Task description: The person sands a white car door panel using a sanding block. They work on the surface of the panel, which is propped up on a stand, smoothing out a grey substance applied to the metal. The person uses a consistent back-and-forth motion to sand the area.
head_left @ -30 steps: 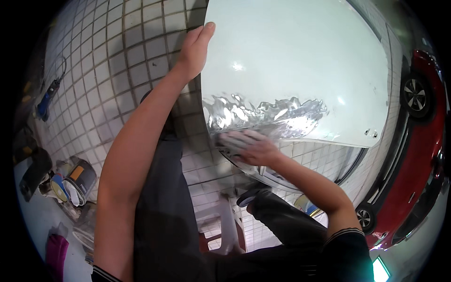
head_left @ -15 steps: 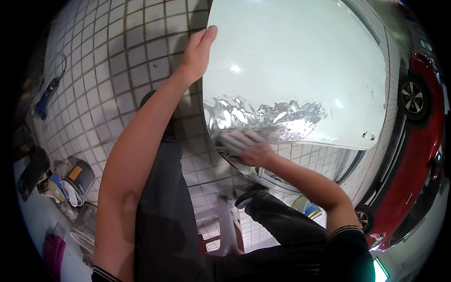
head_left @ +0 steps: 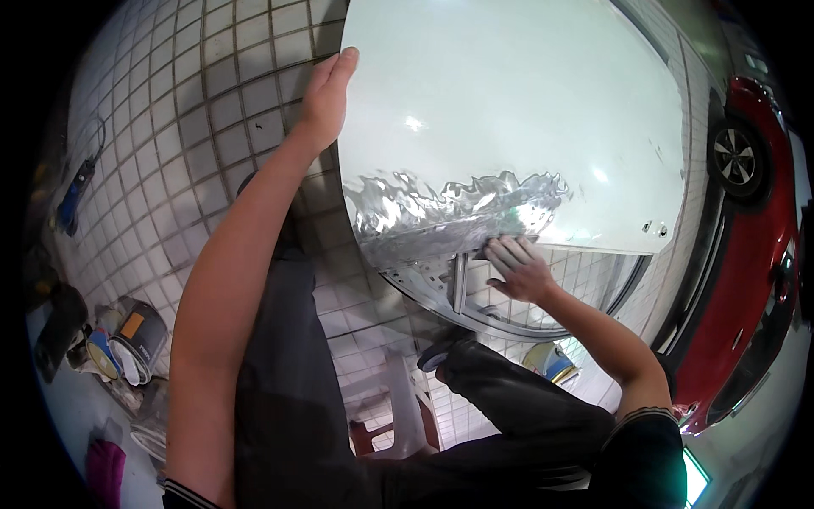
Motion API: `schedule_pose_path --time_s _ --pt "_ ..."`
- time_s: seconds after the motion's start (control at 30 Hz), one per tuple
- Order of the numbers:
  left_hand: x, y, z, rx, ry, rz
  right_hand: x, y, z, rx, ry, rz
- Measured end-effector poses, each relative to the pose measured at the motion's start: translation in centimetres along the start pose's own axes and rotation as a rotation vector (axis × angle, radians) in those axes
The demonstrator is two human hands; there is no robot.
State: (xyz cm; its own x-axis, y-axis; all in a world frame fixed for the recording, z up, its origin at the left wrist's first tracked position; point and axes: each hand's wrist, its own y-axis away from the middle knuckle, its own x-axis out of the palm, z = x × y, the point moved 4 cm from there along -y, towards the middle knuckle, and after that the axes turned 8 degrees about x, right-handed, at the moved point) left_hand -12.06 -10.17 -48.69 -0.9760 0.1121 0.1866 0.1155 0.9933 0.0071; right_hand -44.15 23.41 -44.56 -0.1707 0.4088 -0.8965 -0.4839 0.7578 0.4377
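A pale white car door [head_left: 517, 102] lies before me, its lower part in this view dented, with shiny bare metal [head_left: 441, 204] along it and a window frame [head_left: 462, 288] below. My left hand [head_left: 331, 93] is closed on the door's left edge, thumb on top. My right hand [head_left: 517, 263] presses a dark flat pad [head_left: 483, 253], mostly hidden under its fingers, on the edge of the bare-metal area beside the window opening.
Tiled floor [head_left: 195, 102] surrounds the door. At left lie a blue tool [head_left: 76, 199] and several cans [head_left: 136, 335]. A plastic stool [head_left: 403, 407] is beneath me, a can [head_left: 547, 360] stands at lower right, and a red car [head_left: 746, 297] is at right.
My right hand has moved rightward along the metal edge. The door and my left hand appear farther left in the picture, with the surroundings also shifted slightly.
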Motion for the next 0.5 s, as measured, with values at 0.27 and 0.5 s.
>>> schedule_pose_path --time_s 0.27,0.5 --pt "-0.8 -0.2 1.6 -0.054 0.021 0.061 -6.8 -15.1 12.7 -0.106 -0.183 -0.391" --pt "-0.7 0.1 0.3 -0.051 0.030 0.003 -6.3 -12.5 7.5 -0.168 -0.165 -0.124"
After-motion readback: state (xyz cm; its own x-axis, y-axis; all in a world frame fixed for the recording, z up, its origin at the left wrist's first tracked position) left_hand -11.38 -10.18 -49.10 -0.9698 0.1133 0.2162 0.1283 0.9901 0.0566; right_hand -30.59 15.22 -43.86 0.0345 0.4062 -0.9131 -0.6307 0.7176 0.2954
